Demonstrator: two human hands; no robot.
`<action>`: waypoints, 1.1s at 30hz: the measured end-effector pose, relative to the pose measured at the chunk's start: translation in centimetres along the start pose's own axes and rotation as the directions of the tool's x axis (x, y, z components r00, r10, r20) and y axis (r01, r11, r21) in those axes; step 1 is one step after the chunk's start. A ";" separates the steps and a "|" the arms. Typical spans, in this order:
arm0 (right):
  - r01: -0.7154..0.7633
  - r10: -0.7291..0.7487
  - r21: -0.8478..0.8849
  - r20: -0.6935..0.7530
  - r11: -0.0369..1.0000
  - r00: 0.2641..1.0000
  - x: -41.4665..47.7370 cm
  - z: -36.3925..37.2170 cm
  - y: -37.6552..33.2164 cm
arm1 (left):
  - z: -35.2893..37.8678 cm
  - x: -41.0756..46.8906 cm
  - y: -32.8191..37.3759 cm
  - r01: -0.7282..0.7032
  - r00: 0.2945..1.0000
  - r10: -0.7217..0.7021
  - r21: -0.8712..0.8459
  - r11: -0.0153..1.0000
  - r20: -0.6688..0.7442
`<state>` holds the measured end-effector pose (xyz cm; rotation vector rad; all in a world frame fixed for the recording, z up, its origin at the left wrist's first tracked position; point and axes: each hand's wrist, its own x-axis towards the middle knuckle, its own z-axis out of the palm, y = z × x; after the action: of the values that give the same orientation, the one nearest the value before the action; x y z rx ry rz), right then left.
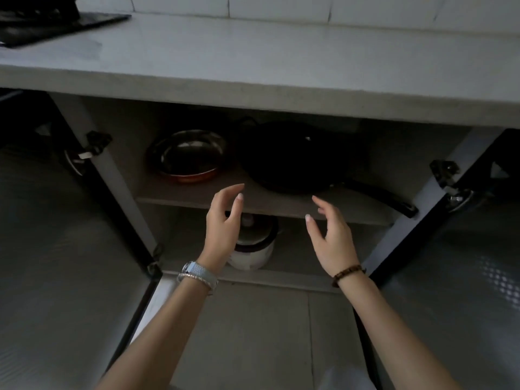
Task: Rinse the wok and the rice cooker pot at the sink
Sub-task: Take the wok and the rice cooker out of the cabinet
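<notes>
2 empty hands, left hand [223, 220], right hand [330, 235], wok [298, 156] dim

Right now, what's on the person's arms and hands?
Both forearms are bare, no sleeves or gloves. The left hand has a watch with a pale textured strap plus a thin silvery bracelet at the wrist. The right hand has a brown beaded bracelet.

Wok [298, 157]: black, upright on upper cabinet shelf, long handle pointing toward 4 o'clock past the shelf edge. Rice cooker [254, 246]: white body, lidded, upright on lower shelf, at 7 o'clock from wok.
</notes>
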<state>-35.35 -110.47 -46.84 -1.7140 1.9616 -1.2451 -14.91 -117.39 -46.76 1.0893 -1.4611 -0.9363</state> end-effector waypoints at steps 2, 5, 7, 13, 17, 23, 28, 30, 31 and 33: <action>0.025 -0.025 -0.006 -0.028 1.000 0.999 0.5 0.6 1.7 | 1.5 0.5 -1.2 -0.029 0.999 0.029 -0.011 1.000 0.026; 0.051 -0.051 -0.002 -0.078 0.999 0.996 1.3 1.1 3.9 | 3.9 0.9 -2.7 -0.047 0.997 0.050 -0.045 0.998 0.067; 0.063 -0.065 -0.019 -0.108 0.998 0.992 2.0 1.0 5.3 | 5.5 0.9 -3.6 -0.029 0.994 0.036 -0.077 0.997 0.102; 0.073 -0.114 -0.212 -0.186 0.974 0.976 4.2 -1.3 9.5 | 8.8 1.0 -5.7 0.011 0.988 0.011 -0.144 0.989 0.151; 0.015 -0.127 -0.460 -0.212 0.888 0.969 5.8 -3.6 11.7 | 10.2 1.1 -6.1 0.061 0.991 -0.031 -0.228 0.972 0.132; -0.189 0.104 -0.678 -0.165 0.710 0.981 7.9 -5.2 13.6 | 13.3 1.5 -5.5 0.085 0.984 -0.037 -0.271 0.959 0.175; -0.211 0.174 -0.730 -0.127 0.650 0.977 8.9 -5.4 13.6 | 15.0 2.4 -5.3 0.155 0.973 -0.088 -0.325 0.933 0.213; -0.221 0.182 -0.735 -0.134 0.641 0.974 8.9 -5.5 13.1 | 15.6 2.4 -5.1 0.194 0.963 -0.110 -0.349 0.917 0.247; -0.219 0.181 -0.738 -0.133 0.638 0.974 8.9 -5.5 12.7 | 16.0 2.3 -5.1 0.232 0.953 -0.139 -0.356 0.905 0.269; -0.196 0.162 -0.724 -0.117 0.662 0.980 8.5 -5.2 11.7 | 17.0 2.4 -5.2 0.354 0.916 -0.233 -0.382 0.854 0.326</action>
<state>-49.23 -116.58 -49.40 -1.7099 2.8238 -0.4033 -31.06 -121.11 -53.63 0.8852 -1.2206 -1.6022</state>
